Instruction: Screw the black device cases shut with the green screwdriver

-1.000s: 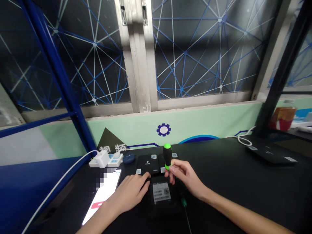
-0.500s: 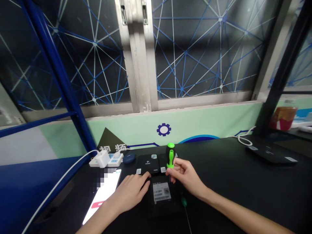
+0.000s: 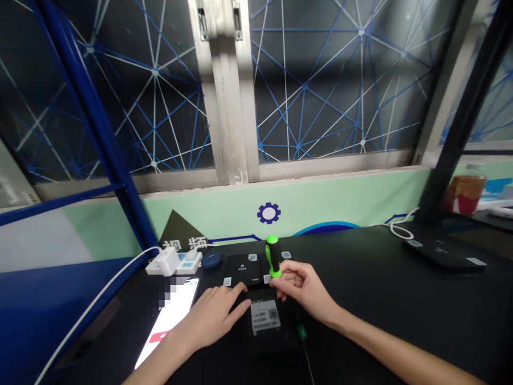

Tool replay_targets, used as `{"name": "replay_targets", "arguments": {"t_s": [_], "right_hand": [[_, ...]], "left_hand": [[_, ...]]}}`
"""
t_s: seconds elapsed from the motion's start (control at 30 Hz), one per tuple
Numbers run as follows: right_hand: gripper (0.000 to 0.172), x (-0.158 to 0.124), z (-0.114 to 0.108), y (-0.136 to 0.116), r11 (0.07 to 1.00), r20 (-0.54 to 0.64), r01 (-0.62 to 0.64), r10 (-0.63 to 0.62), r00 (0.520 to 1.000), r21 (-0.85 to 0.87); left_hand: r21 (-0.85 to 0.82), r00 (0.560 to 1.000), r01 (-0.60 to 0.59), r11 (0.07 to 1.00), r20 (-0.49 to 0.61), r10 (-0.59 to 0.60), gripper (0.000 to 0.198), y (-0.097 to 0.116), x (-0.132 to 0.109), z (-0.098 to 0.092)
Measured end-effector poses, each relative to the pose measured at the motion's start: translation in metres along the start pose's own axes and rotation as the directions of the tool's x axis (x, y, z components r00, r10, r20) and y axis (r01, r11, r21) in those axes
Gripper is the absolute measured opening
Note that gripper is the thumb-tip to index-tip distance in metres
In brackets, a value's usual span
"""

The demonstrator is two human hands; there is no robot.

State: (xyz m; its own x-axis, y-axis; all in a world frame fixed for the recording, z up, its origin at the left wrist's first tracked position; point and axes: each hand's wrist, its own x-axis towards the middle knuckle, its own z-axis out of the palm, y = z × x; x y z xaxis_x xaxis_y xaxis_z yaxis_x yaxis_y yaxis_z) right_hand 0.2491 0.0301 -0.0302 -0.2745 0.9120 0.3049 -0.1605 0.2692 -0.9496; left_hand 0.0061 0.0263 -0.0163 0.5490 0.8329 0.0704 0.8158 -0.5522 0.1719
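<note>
The right hand (image 3: 304, 291) holds a black and green screwdriver (image 3: 273, 256) upright in its fingers, above a black box (image 3: 272, 337); the open left hand (image 3: 210, 315) seems to touch the box's left side.

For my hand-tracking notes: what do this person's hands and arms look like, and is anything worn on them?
Both the left hand and the right hand are bare and slender, with no gloves. The left forearm and right forearm show no sleeves, watch, bracelet, cables or markings in view.
</note>
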Motion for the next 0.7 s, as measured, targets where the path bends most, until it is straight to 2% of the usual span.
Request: {"name": "replay_targets", "arguments": {"t_s": [0.33, 0.7], "right_hand": [[0.034, 0.0019, 0.0007, -0.0023, 0.999, 0.006, -0.019, 0.020, 1.000, -0.041], [0.038, 0.0031, 0.0011, -0.0010, 0.999, -0.043, -0.032, 0.032, 0.999, 0.020]], "left_hand": [[0.017, 1.000, 0.007, 1.000, 0.009, -0.008, 0.051, 0.0013, -0.0010, -0.0016], [0.027, 0.999, 0.027, 0.999, 0.017, -0.028, 0.053, -0.0040, -0.0006, 0.0016]]}}
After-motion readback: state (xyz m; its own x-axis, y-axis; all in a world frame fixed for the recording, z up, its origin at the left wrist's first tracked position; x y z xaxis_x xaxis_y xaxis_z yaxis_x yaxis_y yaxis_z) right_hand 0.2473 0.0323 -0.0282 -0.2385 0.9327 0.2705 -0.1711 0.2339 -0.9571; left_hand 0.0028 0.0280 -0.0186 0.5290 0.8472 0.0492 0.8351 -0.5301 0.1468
